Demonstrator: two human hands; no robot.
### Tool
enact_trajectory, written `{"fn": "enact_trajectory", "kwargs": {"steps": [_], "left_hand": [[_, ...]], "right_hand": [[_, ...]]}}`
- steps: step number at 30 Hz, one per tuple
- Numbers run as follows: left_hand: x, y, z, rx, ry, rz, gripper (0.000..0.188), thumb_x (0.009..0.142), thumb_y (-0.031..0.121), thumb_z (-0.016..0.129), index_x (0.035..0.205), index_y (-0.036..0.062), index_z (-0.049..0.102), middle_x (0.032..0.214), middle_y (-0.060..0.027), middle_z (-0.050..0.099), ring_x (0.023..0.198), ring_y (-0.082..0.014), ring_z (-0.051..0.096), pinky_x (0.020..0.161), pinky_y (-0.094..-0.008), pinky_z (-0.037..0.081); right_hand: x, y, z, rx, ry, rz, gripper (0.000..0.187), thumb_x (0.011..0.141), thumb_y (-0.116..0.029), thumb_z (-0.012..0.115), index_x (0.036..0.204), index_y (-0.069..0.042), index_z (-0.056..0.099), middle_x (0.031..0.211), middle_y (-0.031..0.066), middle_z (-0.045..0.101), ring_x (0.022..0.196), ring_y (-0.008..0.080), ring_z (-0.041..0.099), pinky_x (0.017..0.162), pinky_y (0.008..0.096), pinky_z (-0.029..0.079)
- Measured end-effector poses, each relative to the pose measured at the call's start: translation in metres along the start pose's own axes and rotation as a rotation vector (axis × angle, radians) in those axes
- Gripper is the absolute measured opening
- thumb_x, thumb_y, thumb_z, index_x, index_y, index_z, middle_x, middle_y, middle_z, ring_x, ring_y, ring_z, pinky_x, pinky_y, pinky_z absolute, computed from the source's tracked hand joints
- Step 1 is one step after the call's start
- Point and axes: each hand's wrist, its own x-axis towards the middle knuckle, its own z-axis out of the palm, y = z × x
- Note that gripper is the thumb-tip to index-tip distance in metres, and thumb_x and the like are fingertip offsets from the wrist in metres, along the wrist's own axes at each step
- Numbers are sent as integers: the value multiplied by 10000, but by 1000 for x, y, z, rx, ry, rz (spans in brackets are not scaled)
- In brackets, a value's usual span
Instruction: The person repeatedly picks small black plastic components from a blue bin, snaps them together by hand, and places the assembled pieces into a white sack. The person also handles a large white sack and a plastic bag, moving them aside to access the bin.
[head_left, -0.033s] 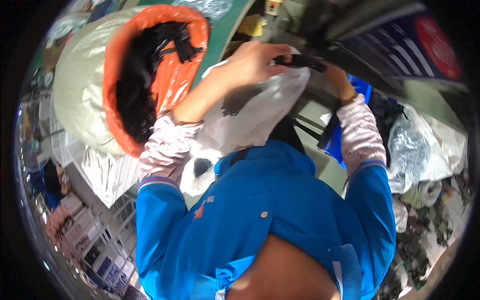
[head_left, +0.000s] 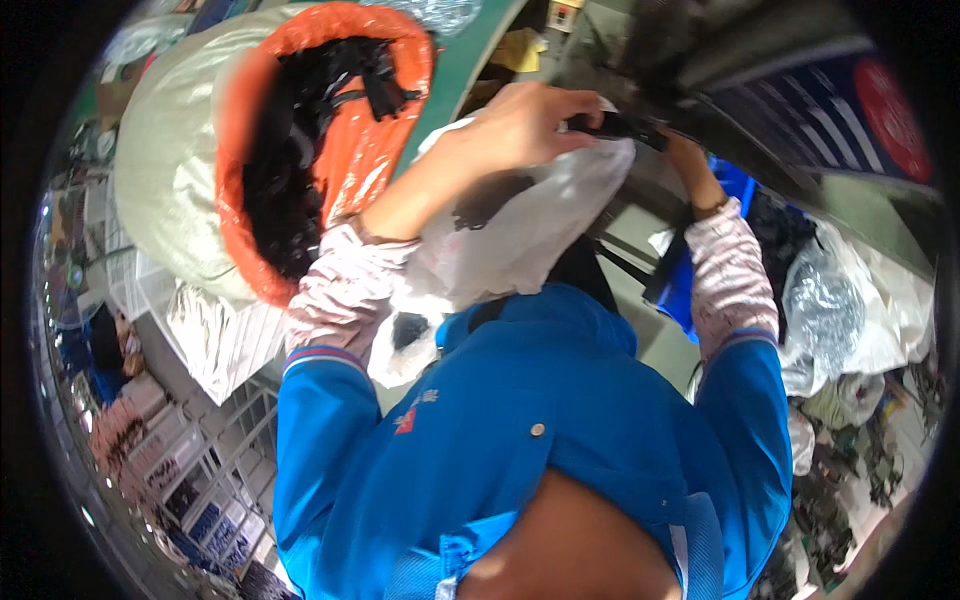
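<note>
The left hand (head_left: 530, 125) has its thumb and forefinger closed on the near end of a black strip (head_left: 622, 126), which runs from that pinch across toward the right hand (head_left: 687, 165). The right hand is at the strip's far end, but its fingertips are hidden, so I cannot tell whether they are clamped on it or only touching. The step in hand looks to be handling the strip between the two hands, with the left pinch steadying one end. From here, a next move would seem to call for the left pinch to stay firm and the right fingers to have a sure hold on the far end. Just below the grip hangs a white plastic bag (head_left: 535, 235) with a dark patch showing on it; whether any finger holds its edge is unclear. Beyond the strip stands a dark machine (head_left: 690, 55), so there seems little room for the knuckles on that side. Well to the left of the grip, a pale sack (head_left: 165, 180) with an orange lining (head_left: 350, 175) gapes open around black pieces (head_left: 275, 205). Below the right hand is something blue (head_left: 680, 305), partly behind the sleeve.
</note>
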Motion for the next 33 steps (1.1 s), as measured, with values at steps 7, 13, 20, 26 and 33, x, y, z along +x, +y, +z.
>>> {"fn": "enact_trajectory", "kwargs": {"steps": [7, 13, 20, 26, 33], "left_hand": [[-63, -11, -11, 132, 55, 275, 453, 824, 313, 736, 1158, 40, 599, 1066, -143, 676, 975, -361, 637, 863, -427, 506], [-136, -164, -47, -229, 619, -539, 194, 850, 103, 689, 1010, 11, 630, 887, -114, 707, 742, -167, 682, 683, -287, 545], [-125, -277, -96, -86, 801, -1192, 628, 710, 166, 869, 1124, -102, 481, 1085, -234, 637, 784, -257, 704, 628, -345, 634], [-177, -309, -78, -889, 910, -1143, 106, 895, 15, 644, 987, 15, 591, 913, -77, 633, 790, -199, 621, 712, -379, 600], [-243, -190, -63, -1140, 894, -856, 253, 895, -82, 567, 1117, 14, 491, 1069, -149, 632, 1040, -285, 635, 927, -494, 530]], "right_hand": [[45, 26, 61, 222, 210, 4, 450, 931, -336, 548, 1334, -137, 555, 1374, 185, 511, 1237, 400, 486, 1029, 483, 389], [56, 29, 75, 235, 754, -51, 264, 918, -249, 549, 1093, -78, 649, 1004, 170, 624, 935, 349, 594, 821, 433, 464], [-1, 20, 47, 766, 654, -57, 185, 929, -55, 547, 1071, 0, 651, 930, 111, 684, 799, 194, 634, 684, 302, 500], [-100, -54, -114, 2011, 284, 175, 138, 905, -24, 635, 1034, 25, 643, 957, 102, 680, 784, 155, 628, 665, 250, 503], [-94, -58, -102, 1950, 493, -185, 143, 915, -121, 666, 991, -12, 719, 876, 74, 696, 745, 155, 634, 669, 267, 525]]}}
